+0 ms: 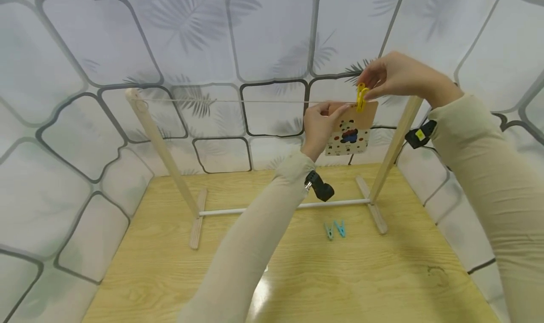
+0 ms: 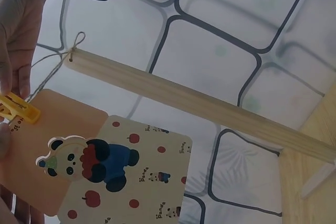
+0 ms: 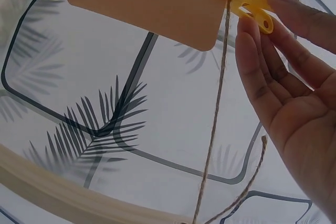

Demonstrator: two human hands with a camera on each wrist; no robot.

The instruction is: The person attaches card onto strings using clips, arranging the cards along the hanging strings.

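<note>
A card [image 1: 349, 136] with a panda figure, orange above and dotted cream below, hangs upright at the string [image 1: 212, 100], toward its right end. My left hand [image 1: 318, 127] pinches the card's upper left edge between thumb and fingers. With thumb and fingertips my right hand [image 1: 399, 77] pinches the handle end of a yellow clothespin [image 1: 361, 97]. In the left wrist view the clothespin's jaws [image 2: 23, 111] lie over the card's top edge, where the string meets it. The right wrist view shows the handles squeezed close between thumb and fingers.
The string runs between two wooden posts [image 1: 163, 153], joined low down by a white bar [image 1: 223, 211] and standing on wooden feet. A green clothespin [image 1: 329, 231] and a blue clothespin [image 1: 340, 228] lie on the wooden table [image 1: 323, 276]. Patterned cloth walls [image 1: 272, 39] surround it.
</note>
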